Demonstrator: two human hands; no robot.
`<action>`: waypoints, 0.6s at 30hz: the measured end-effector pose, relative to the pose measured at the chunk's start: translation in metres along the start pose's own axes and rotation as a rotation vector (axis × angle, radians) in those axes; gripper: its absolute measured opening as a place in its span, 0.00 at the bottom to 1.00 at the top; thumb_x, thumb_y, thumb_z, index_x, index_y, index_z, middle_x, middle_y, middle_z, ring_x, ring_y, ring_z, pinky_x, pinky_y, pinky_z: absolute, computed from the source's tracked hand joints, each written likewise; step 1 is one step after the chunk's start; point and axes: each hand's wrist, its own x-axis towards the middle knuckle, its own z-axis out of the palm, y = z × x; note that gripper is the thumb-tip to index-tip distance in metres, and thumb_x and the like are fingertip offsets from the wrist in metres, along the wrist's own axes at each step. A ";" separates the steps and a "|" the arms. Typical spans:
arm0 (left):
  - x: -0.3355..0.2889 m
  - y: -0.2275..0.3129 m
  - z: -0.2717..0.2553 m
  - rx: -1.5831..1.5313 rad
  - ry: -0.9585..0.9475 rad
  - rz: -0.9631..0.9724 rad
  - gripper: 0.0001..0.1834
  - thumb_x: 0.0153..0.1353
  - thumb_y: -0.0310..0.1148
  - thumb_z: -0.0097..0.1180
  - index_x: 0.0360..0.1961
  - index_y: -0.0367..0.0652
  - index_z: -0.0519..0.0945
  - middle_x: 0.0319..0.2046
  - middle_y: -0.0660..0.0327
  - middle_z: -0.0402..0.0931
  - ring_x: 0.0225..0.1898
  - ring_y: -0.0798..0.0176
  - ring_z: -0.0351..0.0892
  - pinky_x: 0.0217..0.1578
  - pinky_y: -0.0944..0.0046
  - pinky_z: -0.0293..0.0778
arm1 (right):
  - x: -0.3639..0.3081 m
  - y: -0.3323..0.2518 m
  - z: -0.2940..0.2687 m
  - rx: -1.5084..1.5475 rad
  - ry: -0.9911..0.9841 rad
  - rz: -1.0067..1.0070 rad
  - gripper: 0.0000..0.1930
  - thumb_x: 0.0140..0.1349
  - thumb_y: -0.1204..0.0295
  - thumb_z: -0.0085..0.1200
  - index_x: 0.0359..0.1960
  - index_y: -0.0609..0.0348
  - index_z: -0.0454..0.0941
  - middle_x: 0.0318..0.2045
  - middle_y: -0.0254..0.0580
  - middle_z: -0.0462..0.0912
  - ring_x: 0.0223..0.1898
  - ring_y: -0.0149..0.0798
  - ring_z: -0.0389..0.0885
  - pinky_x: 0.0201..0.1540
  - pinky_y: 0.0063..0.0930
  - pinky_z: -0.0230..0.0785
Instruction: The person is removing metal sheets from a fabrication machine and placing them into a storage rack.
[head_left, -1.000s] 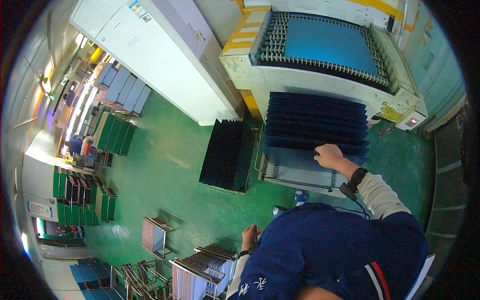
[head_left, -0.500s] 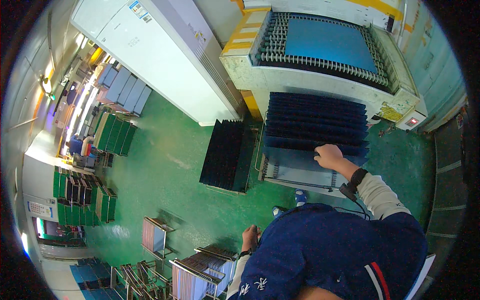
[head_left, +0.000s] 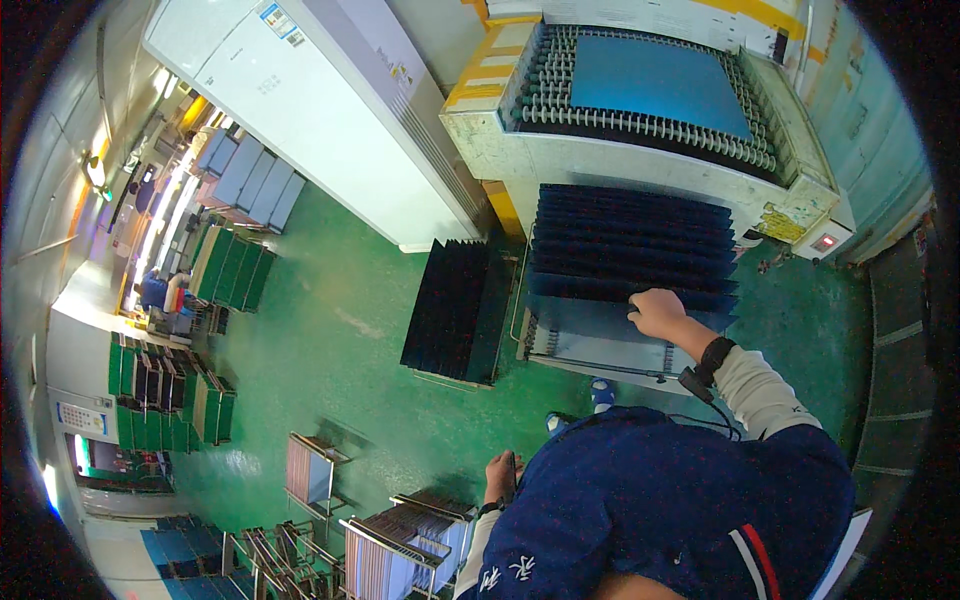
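Observation:
My right hand (head_left: pixel 660 314) is closed at the top edge of the nearest dark blue panel (head_left: pixel 590 312), fingertips curled against it. That panel stands in a rack (head_left: pixel 600 372) on the floor before me, in front of a row of similar thin panels (head_left: pixel 632 230) standing on edge. My left hand (head_left: pixel 499 476) hangs low beside my body, away from the rack. Its fingers look curled around a narrow dark thing that I cannot make out.
Behind the rack stands a roller conveyor machine (head_left: pixel 650 160) bearing a flat blue panel (head_left: pixel 660 85). Left of the rack is another rack of dark panels (head_left: pixel 445 315), beside a tall white cabinet unit (head_left: pixel 300 110). More loaded racks (head_left: pixel 395 545) stand at lower left on the green floor (head_left: pixel 330 290).

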 end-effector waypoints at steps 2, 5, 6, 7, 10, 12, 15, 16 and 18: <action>-0.001 0.001 0.002 0.003 0.006 0.007 0.16 0.57 0.35 0.47 0.38 0.30 0.71 0.31 0.52 0.77 0.25 0.59 0.77 0.23 0.64 0.75 | 0.000 0.001 0.001 -0.001 0.000 -0.004 0.13 0.49 0.63 0.53 0.34 0.57 0.78 0.29 0.51 0.79 0.35 0.52 0.77 0.38 0.44 0.69; -0.002 -0.001 0.002 -0.019 0.018 0.003 0.16 0.57 0.35 0.47 0.38 0.30 0.72 0.31 0.52 0.77 0.26 0.58 0.77 0.23 0.64 0.75 | 0.000 0.002 0.002 -0.013 -0.001 -0.012 0.13 0.49 0.63 0.53 0.32 0.57 0.77 0.28 0.50 0.79 0.34 0.52 0.77 0.37 0.44 0.69; -0.002 -0.001 0.002 -0.044 0.023 -0.007 0.16 0.57 0.35 0.48 0.38 0.30 0.72 0.31 0.52 0.77 0.26 0.58 0.78 0.24 0.63 0.75 | 0.000 0.001 0.002 -0.009 0.007 -0.015 0.12 0.49 0.63 0.53 0.31 0.57 0.77 0.27 0.50 0.79 0.34 0.52 0.77 0.36 0.45 0.69; -0.002 -0.001 0.002 -0.044 0.024 -0.007 0.16 0.57 0.35 0.48 0.38 0.30 0.72 0.31 0.52 0.77 0.26 0.58 0.78 0.24 0.63 0.75 | -0.001 0.001 0.002 -0.006 0.016 -0.017 0.12 0.49 0.63 0.53 0.30 0.57 0.77 0.27 0.50 0.79 0.33 0.53 0.77 0.36 0.45 0.69; 0.003 -0.008 -0.002 0.019 0.012 0.019 0.16 0.57 0.35 0.47 0.38 0.30 0.72 0.31 0.52 0.77 0.26 0.58 0.78 0.24 0.63 0.75 | -0.001 0.000 0.002 0.009 0.039 -0.026 0.12 0.49 0.63 0.53 0.29 0.58 0.77 0.27 0.50 0.79 0.33 0.53 0.77 0.36 0.45 0.69; 0.002 -0.007 0.000 0.021 0.034 -0.003 0.16 0.57 0.35 0.47 0.37 0.30 0.72 0.31 0.52 0.77 0.26 0.58 0.78 0.24 0.63 0.75 | -0.001 0.002 0.004 0.005 0.036 -0.023 0.12 0.49 0.63 0.53 0.29 0.58 0.77 0.27 0.51 0.79 0.33 0.53 0.77 0.35 0.45 0.69; 0.003 -0.008 0.000 0.043 0.029 0.009 0.16 0.57 0.35 0.47 0.37 0.30 0.72 0.31 0.52 0.77 0.26 0.58 0.78 0.24 0.63 0.75 | -0.001 0.003 0.004 0.003 0.039 -0.023 0.12 0.49 0.63 0.53 0.30 0.57 0.77 0.26 0.51 0.79 0.33 0.53 0.77 0.35 0.46 0.69; 0.004 -0.008 -0.001 0.043 0.029 0.010 0.16 0.57 0.35 0.47 0.37 0.30 0.72 0.31 0.52 0.77 0.26 0.58 0.78 0.24 0.63 0.75 | -0.001 0.003 0.004 0.003 0.044 -0.024 0.12 0.49 0.63 0.53 0.30 0.57 0.77 0.26 0.51 0.79 0.33 0.53 0.77 0.35 0.46 0.69; 0.006 -0.007 -0.004 0.031 0.011 -0.005 0.16 0.57 0.35 0.47 0.37 0.29 0.73 0.31 0.52 0.76 0.26 0.58 0.78 0.24 0.63 0.76 | -0.002 0.000 0.002 0.000 0.036 -0.021 0.12 0.49 0.63 0.53 0.30 0.57 0.77 0.27 0.51 0.79 0.33 0.53 0.77 0.36 0.46 0.69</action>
